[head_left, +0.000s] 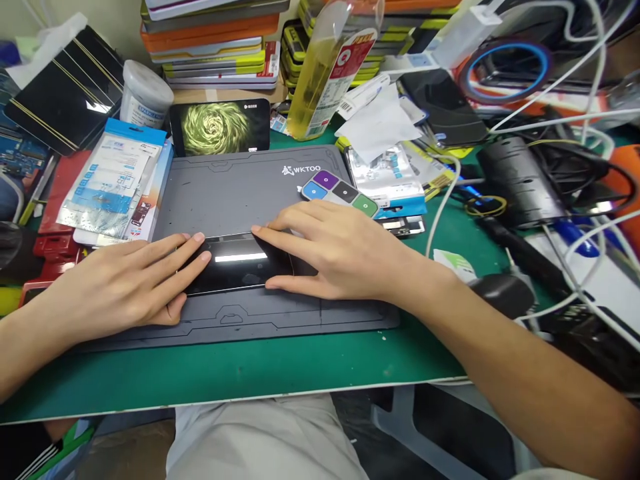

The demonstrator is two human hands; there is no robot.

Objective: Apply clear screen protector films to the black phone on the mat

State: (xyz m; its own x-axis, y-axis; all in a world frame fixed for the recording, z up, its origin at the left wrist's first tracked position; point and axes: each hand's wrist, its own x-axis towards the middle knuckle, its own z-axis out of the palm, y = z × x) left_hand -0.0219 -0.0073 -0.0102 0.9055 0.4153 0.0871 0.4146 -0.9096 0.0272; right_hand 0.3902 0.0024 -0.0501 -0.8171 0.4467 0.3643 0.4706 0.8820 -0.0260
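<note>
A dark smartphone lies face up and lengthwise on the grey work mat, with a bright strip of light reflected in its glass. Stretched fingers of my left hand rest over its left end, the thumb bent down by the near edge. My right hand spans the right end, index finger at the far edge and thumb at the near edge. Both hands cover parts of the phone's ends. Just beyond my right hand is a card with purple, blue, black and green blocks.
Behind the mat stand a second phone showing a green swirl and a bottle of yellow liquid. Plastic packets lie left. Cables and a black cylinder crowd the right. The green table's front edge is near me.
</note>
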